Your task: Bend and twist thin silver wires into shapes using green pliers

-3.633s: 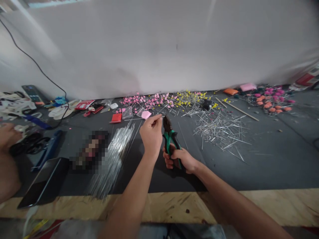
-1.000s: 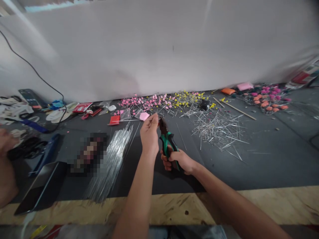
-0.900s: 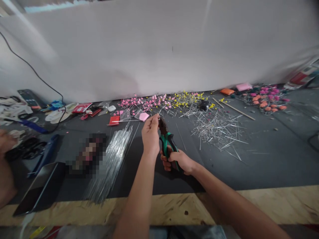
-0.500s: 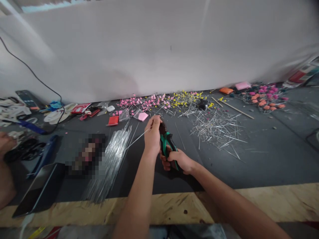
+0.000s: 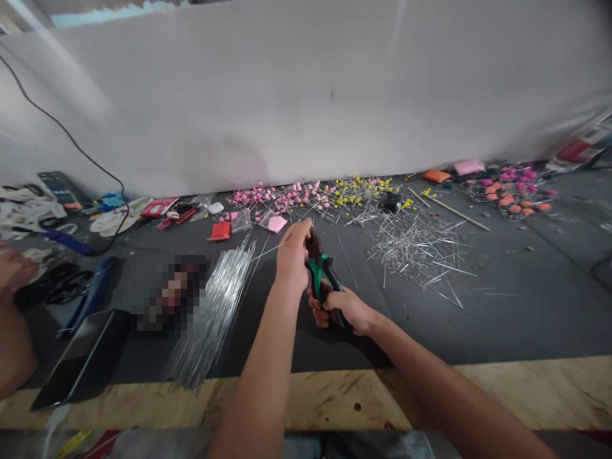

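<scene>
My right hand (image 5: pixel 347 308) is wrapped round the green and black handles of a pair of pliers (image 5: pixel 317 264). Their dark jaws point up and away from me. Close by the jaws, my left hand (image 5: pixel 292 255) is closed in a pinch on a thin metal wire (image 5: pixel 265 254), which sticks out to the left; its other end is hidden by fingers and jaws. Left of my left forearm lies a long bundle of straight silvery wires (image 5: pixel 217 299). A loose heap of short cut wires (image 5: pixel 421 248) is spread to the right of the pliers.
Along the wall are pink-tipped wires (image 5: pixel 287 194), yellow-tipped wires (image 5: pixel 361 188) and orange and magenta-tipped ones (image 5: pixel 519 191). A wooden stick (image 5: pixel 456 210) lies near the heap. At left are a phone (image 5: pixel 81 357), blue-handled tool (image 5: pixel 90 296) and another person's arm (image 5: pixel 14 338).
The wire in my left hand has shifted, its outer part now angled flatter and showing less. Both hands and the pliers stay almost in place; the whole view has shifted slightly.
</scene>
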A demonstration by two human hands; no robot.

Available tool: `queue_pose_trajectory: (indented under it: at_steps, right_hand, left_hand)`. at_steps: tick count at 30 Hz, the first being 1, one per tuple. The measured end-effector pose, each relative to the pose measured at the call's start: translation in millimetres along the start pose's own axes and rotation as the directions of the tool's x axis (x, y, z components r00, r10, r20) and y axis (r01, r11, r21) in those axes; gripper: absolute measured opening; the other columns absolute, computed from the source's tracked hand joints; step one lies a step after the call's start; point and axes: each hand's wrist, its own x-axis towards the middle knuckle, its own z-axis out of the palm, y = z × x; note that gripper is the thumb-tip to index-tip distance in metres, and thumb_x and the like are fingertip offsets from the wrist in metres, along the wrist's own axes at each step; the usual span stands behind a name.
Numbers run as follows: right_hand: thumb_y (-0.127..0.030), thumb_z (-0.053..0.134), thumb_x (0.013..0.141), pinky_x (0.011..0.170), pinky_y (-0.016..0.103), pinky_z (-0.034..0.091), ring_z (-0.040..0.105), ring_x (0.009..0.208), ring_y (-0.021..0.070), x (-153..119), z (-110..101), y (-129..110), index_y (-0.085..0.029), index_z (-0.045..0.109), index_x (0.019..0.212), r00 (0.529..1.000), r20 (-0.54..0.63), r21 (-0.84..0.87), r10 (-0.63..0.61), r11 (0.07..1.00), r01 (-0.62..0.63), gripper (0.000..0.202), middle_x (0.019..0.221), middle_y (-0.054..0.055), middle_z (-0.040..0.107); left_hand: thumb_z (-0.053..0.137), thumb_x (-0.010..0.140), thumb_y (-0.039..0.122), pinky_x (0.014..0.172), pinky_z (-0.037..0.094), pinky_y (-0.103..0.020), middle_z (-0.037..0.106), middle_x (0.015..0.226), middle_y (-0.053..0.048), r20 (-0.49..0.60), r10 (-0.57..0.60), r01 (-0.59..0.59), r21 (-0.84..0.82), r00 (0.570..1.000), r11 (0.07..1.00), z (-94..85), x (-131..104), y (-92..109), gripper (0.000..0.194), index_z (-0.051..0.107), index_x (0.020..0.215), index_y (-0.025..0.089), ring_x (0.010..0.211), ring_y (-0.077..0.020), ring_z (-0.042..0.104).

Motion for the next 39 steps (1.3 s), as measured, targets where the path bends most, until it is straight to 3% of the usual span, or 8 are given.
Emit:
queue_pose_trajectory:
  at_steps: [6,17,21,26,34,39]
  right_hand:
    - [-0.007,0.045,0.054,0.046,0.024,0.029,0.038,0.047,0.0075,-0.2,1.7,-0.6,-0.018,0.047,0.083,1.0,-0.01,-0.003,0.001,1.0,-0.001,0.031,0.063,-0.004,0.046]
    - [-0.008,0.046,0.055,0.047,0.024,0.03,0.039,0.048,0.0076,-0.3,0.9,-1.3,-0.018,0.046,0.081,1.0,-0.008,0.0,-0.007,1.0,0.007,0.029,0.064,-0.003,0.046]
    - [-0.008,0.046,0.055,0.047,0.024,0.031,0.038,0.048,0.0077,-0.8,1.0,-1.8,-0.018,0.046,0.081,1.0,0.0,-0.002,-0.008,1.0,0.008,0.028,0.064,-0.003,0.047]
    - [-0.009,0.046,0.055,0.046,0.024,0.03,0.037,0.048,0.0078,-0.9,2.4,-3.5,-0.019,0.046,0.081,1.0,0.007,0.025,-0.011,1.0,0.011,0.028,0.063,-0.003,0.046]
    - [-0.009,0.045,0.056,0.047,0.024,0.029,0.037,0.049,0.0085,-0.4,-0.7,-3.7,-0.018,0.048,0.082,1.0,0.028,0.063,-0.004,0.998,0.002,0.028,0.063,-0.003,0.044]
    - [-0.009,0.045,0.058,0.048,0.024,0.028,0.036,0.05,0.0082,-1.9,-1.7,-4.5,-0.017,0.049,0.084,0.996,0.082,0.095,0.034,0.995,-0.042,0.028,0.066,-0.002,0.043]
  left_hand:
    - [0.064,0.067,0.044,0.047,0.033,-0.023,0.047,0.06,0.001,0.06,-0.091,0.099,-0.145,0.994,0.984,1.3,-0.6,5.7,0.034,0.042,0.058,0.02,0.051,-0.0085,0.043]
    - [0.061,0.063,0.023,0.048,0.028,-0.021,0.044,0.062,0.004,0.085,-0.064,0.069,-0.059,0.994,0.996,4.3,-4.4,13.3,0.024,0.038,0.059,0.018,0.051,-0.0059,0.036]
    - [0.058,0.06,0.013,0.053,0.033,-0.021,0.05,0.079,0.002,0.014,0.001,-0.001,-0.005,1.0,1.0,3.4,-4.1,10.8,0.022,0.045,0.076,0.021,0.06,-0.0071,0.043]
    - [0.059,0.06,0.013,0.061,0.039,-0.022,0.05,0.082,0.001,-0.043,0.137,-0.129,0.157,0.99,0.979,-6.4,-3.8,0.8,0.029,0.05,0.086,0.022,0.072,-0.0101,0.049]
    - [0.058,0.071,0.022,0.077,0.047,-0.028,0.063,0.095,-0.006,0.126,0.258,-0.285,0.316,0.958,0.905,-27.7,-7.5,-0.2,0.027,0.061,0.098,0.019,0.086,-0.0159,0.06]
    - [0.051,0.08,0.028,0.079,0.049,-0.032,0.062,0.107,-0.007,0.231,0.352,-0.42,0.45,0.907,0.788,-41.9,-5.5,3.0,0.026,0.062,0.104,0.023,0.089,-0.0172,0.061]
